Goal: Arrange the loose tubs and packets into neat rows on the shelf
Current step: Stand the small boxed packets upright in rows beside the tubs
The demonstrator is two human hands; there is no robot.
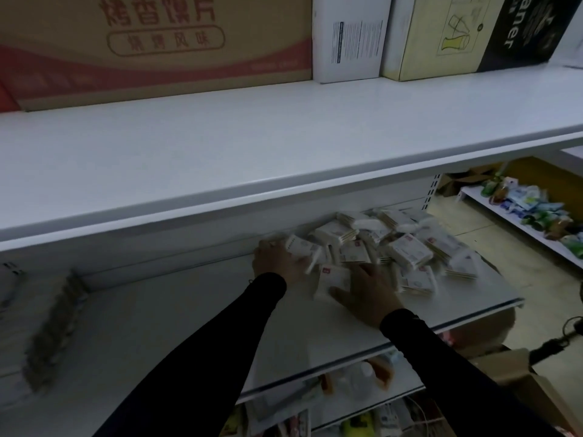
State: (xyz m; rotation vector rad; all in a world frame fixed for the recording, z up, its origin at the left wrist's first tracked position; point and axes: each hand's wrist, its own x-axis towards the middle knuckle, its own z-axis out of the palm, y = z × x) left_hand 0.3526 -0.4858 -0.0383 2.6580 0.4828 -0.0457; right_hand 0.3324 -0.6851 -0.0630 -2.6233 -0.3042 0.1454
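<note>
**Both hands in the heap of loose packets**

The left hand [277, 258] lies on the near-left edge of the heap, fingers curled over a white packet [301, 247] at the back of the shelf [176, 316]; the blur hides how firmly it grips. The right hand [367, 293] sits just beside it, fingers spread flat and pressing down on another packet [332, 277] at the front of the heap. Both arms wear dark sleeves [220, 342].

Beyond and to the right of the hands, the loose packets [407, 250] lie jumbled, tilted and overlapping, white with small red marks, reaching to the shelf's right end. Well to the left of the left hand, a row of packets [53, 329] stands on edge, blurred.

Above the hands runs a bare white upper shelf [252, 137], carrying a cardboard carton [157, 42] with red print, a white box [350, 39] and a yellow box [441, 36]. Below the hands, lower shelves hold blurred goods [362, 380]. Far right of the right hand, a low rack [533, 234] holds bright packages.
</note>
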